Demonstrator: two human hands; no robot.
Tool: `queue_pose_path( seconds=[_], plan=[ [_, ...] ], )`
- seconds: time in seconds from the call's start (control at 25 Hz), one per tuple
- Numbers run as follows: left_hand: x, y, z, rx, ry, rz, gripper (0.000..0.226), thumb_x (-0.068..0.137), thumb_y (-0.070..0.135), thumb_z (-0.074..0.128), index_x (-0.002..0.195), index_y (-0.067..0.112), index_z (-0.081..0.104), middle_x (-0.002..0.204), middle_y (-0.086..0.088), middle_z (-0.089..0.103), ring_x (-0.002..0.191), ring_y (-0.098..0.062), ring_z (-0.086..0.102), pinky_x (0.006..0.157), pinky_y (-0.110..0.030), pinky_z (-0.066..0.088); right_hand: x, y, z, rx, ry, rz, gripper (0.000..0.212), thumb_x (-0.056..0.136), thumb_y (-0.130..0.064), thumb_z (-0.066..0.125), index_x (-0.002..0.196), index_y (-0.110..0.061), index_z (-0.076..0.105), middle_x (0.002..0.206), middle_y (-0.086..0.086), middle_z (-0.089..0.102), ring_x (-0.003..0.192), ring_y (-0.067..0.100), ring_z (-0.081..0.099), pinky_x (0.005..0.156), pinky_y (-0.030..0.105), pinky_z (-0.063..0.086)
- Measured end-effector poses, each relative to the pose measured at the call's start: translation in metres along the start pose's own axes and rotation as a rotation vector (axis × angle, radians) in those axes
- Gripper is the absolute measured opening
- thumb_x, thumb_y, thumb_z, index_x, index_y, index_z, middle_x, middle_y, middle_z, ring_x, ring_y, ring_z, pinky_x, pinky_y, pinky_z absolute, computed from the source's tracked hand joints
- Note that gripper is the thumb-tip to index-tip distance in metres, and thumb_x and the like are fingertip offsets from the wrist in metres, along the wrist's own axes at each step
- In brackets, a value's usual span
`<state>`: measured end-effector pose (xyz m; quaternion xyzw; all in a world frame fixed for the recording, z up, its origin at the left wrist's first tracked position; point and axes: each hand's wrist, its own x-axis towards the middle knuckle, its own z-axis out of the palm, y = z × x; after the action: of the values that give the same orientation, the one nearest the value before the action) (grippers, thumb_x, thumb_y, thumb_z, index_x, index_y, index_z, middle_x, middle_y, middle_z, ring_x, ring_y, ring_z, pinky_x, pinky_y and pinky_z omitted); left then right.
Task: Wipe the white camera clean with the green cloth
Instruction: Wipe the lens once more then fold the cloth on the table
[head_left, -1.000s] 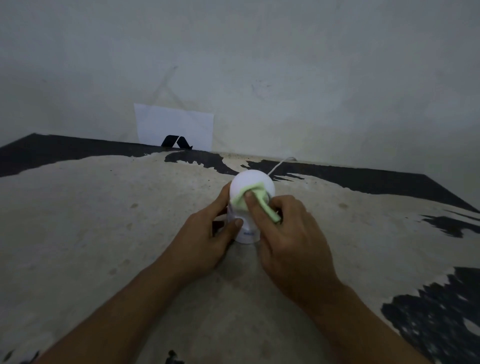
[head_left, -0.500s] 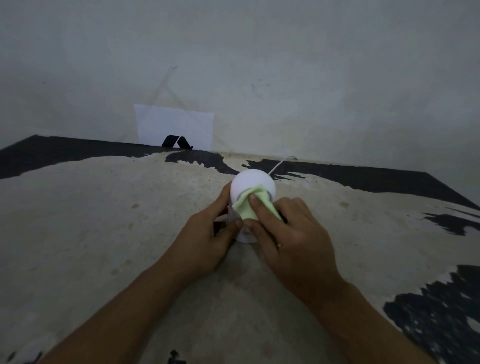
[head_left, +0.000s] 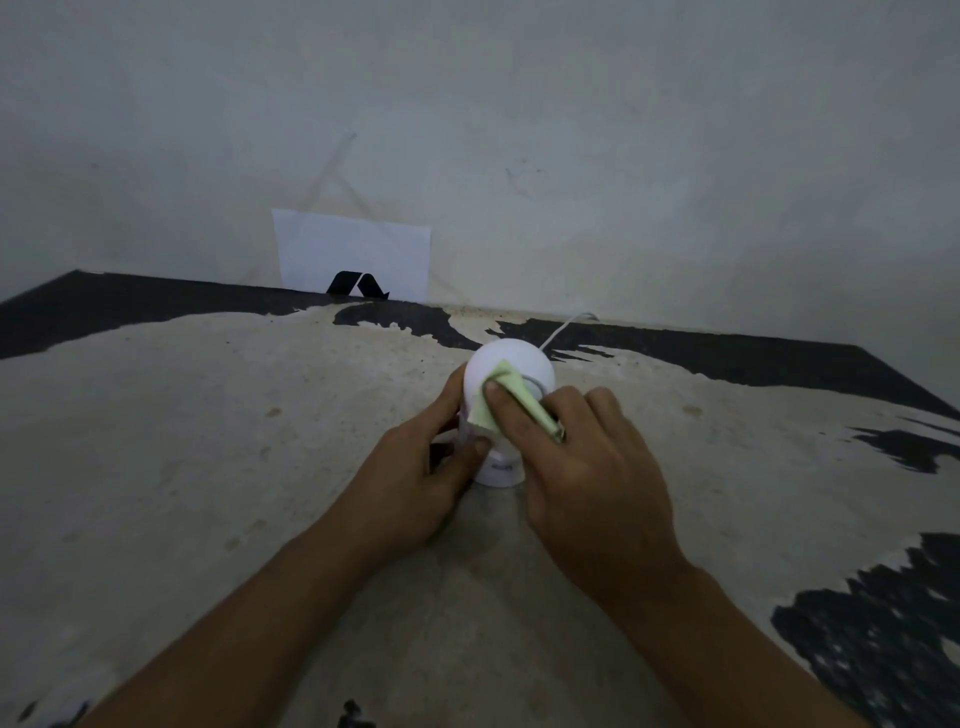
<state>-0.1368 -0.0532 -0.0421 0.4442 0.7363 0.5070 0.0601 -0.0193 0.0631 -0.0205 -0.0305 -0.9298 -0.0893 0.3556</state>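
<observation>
A bare, dim room, hard to name more closely: a plain, scuffed grey wall (head_left: 571, 130) rises behind a worn surface (head_left: 182, 441) whose black coating has peeled to pale patches. A white paper sheet (head_left: 353, 244) with a black logo leans against the wall.

Dim light; a worn beige floor (head_left: 208, 467) with black patches meets a grey wall (head_left: 623, 156) bearing white paper (head_left: 353, 249).
</observation>
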Motion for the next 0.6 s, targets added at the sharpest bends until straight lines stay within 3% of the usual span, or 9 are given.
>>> queue_pose_path(
  seconds=[0.16, 0.28, 0.4, 0.6],
  plan=[
    [-0.001, 0.001, 0.001, -0.022, 0.002, 0.012, 0.065, 0.089, 0.034, 0.053, 0.143, 0.041, 0.017, 0.138, 0.010, 0.051, 0.122, -0.007, 0.050, 0.097, -0.026, 0.047, 0.000, 0.002, -0.002, -0.012, -0.046, 0.000, 0.043, 0.091, -0.023, 0.041, 0.133, -0.016, 0.047, 0.090, 0.014, 0.062, 0.076, 0.025, 0.051, 0.058, 0.035, 0.046],
    [0.000, -0.001, 0.000, -0.020, 0.000, 0.005, 0.066, 0.086, 0.041, 0.052, 0.143, 0.043, 0.018, 0.138, 0.012, 0.051, 0.120, -0.004, 0.050, 0.092, -0.014, 0.044, -0.001, 0.004, -0.002, -0.014, -0.016, 0.027, 0.042, 0.091, -0.021, 0.040, 0.132, -0.015, 0.048, 0.088, 0.013, 0.060, 0.075, 0.025, 0.050, 0.056, 0.034, 0.045],
    [-0.001, -0.002, 0.001, -0.004, 0.004, 0.003, 0.067, 0.089, 0.031, 0.055, 0.143, 0.042, 0.018, 0.135, 0.014, 0.052, 0.116, 0.001, 0.050, 0.086, -0.002, 0.041, -0.002, 0.002, -0.003, -0.018, -0.068, -0.009, 0.044, 0.091, -0.024, 0.032, 0.132, -0.018, 0.049, 0.087, 0.012, 0.060, 0.075, 0.025, 0.050, 0.057, 0.033, 0.043],
    [-0.001, -0.002, 0.001, -0.024, 0.011, -0.015, 0.064, 0.087, 0.039, 0.053, 0.142, 0.044, 0.019, 0.130, 0.021, 0.051, 0.112, 0.005, 0.052, 0.086, -0.005, 0.043, -0.002, 0.009, -0.005, -0.011, -0.048, 0.014, 0.044, 0.088, -0.018, 0.047, 0.133, -0.017, 0.047, 0.082, 0.011, 0.056, 0.071, 0.023, 0.047, 0.053, 0.032, 0.042]
  ],
)
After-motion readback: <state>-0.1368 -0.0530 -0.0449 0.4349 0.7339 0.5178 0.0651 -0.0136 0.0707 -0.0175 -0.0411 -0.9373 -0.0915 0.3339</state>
